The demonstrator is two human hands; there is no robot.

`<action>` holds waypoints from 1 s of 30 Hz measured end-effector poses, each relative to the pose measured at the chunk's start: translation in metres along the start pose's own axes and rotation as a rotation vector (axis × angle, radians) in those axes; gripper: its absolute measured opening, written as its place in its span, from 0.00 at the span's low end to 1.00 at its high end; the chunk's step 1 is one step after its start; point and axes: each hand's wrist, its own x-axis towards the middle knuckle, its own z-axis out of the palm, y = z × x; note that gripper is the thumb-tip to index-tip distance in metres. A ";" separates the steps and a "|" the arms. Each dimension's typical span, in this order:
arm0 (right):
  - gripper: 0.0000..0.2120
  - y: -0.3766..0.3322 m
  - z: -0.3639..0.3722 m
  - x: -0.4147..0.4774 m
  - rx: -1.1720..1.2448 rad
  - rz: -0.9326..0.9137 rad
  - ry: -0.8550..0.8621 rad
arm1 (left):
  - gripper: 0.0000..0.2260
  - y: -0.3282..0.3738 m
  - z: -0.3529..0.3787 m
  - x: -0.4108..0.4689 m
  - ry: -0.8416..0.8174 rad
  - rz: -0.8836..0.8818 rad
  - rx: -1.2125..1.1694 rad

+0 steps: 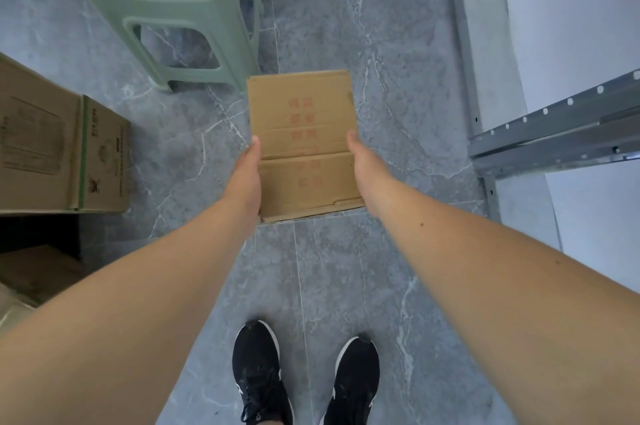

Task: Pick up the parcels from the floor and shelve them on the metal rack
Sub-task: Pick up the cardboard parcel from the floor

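Both hands (246, 175) clasp parcel (304, 144) sides

Even, soft daylight; faint shadows, wide-angle bending at edges, slight blur.

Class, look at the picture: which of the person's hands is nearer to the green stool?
Left. The left hand grips the box's left edge, just below the green stool. The right hand holds the opposite edge, farther away.

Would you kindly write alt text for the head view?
Two bare hands, left hand and right hand, grip the sides of a cardboard parcel above a grey tiled floor. A metal rack stands right.
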 end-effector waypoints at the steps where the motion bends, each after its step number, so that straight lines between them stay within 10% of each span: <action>1: 0.39 0.001 0.000 -0.002 -0.022 0.004 0.000 | 0.34 -0.001 0.001 -0.001 -0.010 -0.009 -0.014; 9: 0.37 0.000 -0.007 -0.028 -0.007 -0.029 -0.019 | 0.52 0.004 -0.002 -0.020 -0.020 -0.044 -0.057; 13: 0.38 -0.013 -0.011 -0.053 0.006 -0.068 0.001 | 0.42 0.026 0.006 -0.054 -0.009 -0.071 -0.044; 18: 0.39 -0.043 -0.023 -0.086 0.021 -0.128 0.018 | 0.67 0.022 -0.005 -0.032 0.004 -0.023 -0.044; 30: 0.40 -0.129 -0.064 -0.191 -0.030 -0.245 0.105 | 0.56 0.140 0.012 -0.182 -0.051 0.107 0.055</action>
